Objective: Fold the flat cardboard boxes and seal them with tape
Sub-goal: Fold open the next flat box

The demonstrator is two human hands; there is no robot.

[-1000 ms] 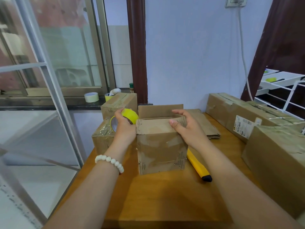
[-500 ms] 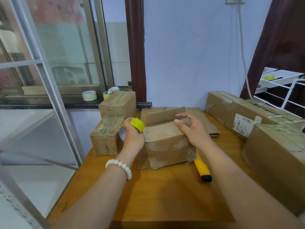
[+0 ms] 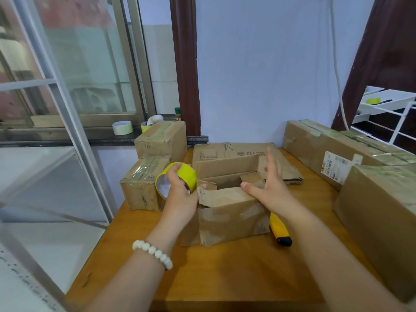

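At the middle of the wooden table [image 3: 225, 280], one small cardboard box [image 3: 231, 215] was recorded, upright and open at the top. Its far flap was raised, its near flap was bent inward and creased, and strips of old clear tape were seen on its front face.

A roll of yellow tape [image 3: 180, 174] was held just beside the box's left upper corner by the left hand [image 3: 180, 199], whose fingers were curled round the roll's rim. A white bead bracelet [image 3: 153, 253] was worn on that wrist.

The right hand [image 3: 272, 190] was noted over the box's right side, fingers straight and spread, nothing gripped; its thumb lay at the edge of the near flap, though whether it pressed there could not be told.

A yellow utility knife [image 3: 280, 230] was laid on the table against the box's right lower edge. Flattened cardboard [image 3: 234, 152] was stacked behind the box.

To the left, a low taped box [image 3: 141, 185] was set near the table's edge, with a taller taped box [image 3: 162, 140] behind it. To the right, a long labelled carton [image 3: 333, 145] and a large carton [image 3: 382, 221] were placed. A pale tape roll [image 3: 122, 127] was kept on the window sill.
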